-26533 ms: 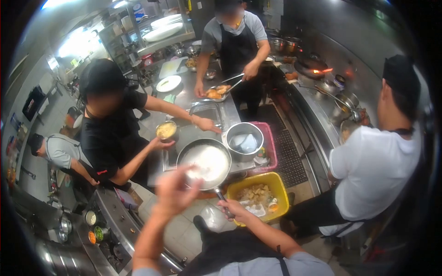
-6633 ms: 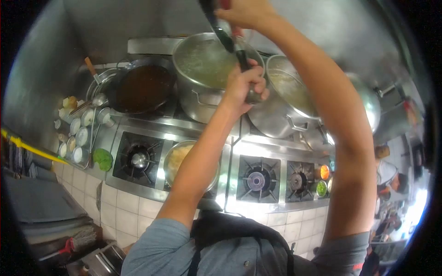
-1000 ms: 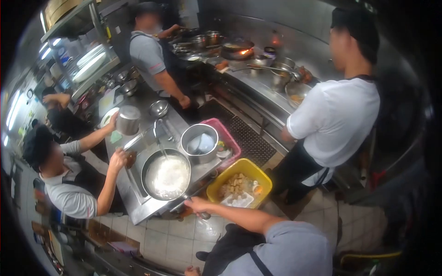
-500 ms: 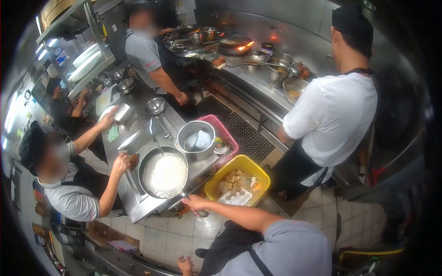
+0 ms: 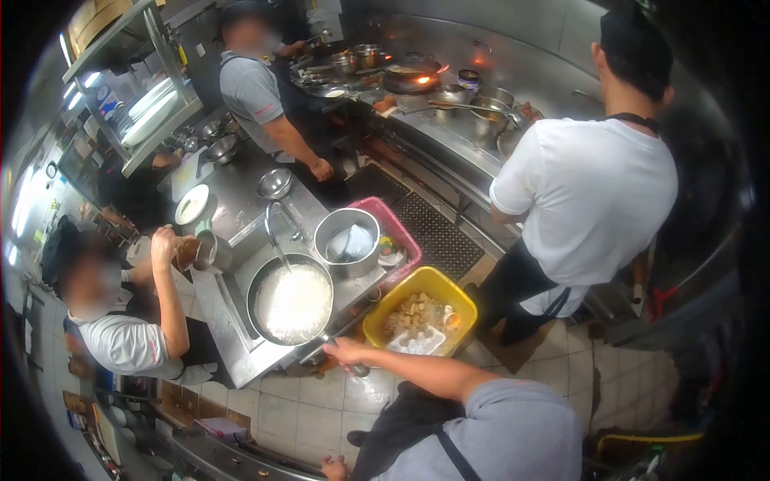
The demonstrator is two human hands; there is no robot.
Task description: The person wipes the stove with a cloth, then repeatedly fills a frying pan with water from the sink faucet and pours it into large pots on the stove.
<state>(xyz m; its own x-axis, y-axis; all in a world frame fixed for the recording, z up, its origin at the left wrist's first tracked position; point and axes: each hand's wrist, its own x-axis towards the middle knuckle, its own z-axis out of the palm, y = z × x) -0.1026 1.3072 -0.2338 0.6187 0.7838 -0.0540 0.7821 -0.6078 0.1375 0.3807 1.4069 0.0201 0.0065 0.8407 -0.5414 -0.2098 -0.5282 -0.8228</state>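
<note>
From the lower right, my right hand (image 5: 346,353) reaches across and grips the handle of a round pan (image 5: 290,337). The pan sits at the sink under the tap (image 5: 273,216). Frothy white liquid (image 5: 290,301) fills most of it, washed out by glare. My left hand (image 5: 334,469) hangs low at the bottom edge, away from the counter. It is partly cut off, and its fingers are too small to judge. Beside the pan stand a deep steel pot (image 5: 346,247) with something pale in it and a yellow tub (image 5: 373,333) holding food scraps and eggshells.
Across the sink, a co-worker (image 5: 132,337) holds a metal container (image 5: 212,252) and a brown item. Two more people (image 5: 261,104) (image 5: 593,192) stand near the stove, where flames burn under a wok (image 5: 411,78). A pink tub (image 5: 401,228) and rubber mat (image 5: 441,232) lie behind the pot.
The view has shifted slightly. The co-worker at left has drawn the metal container closer and raised one hand; a white plate now shows on the counter. My right hand keeps its grip.
</note>
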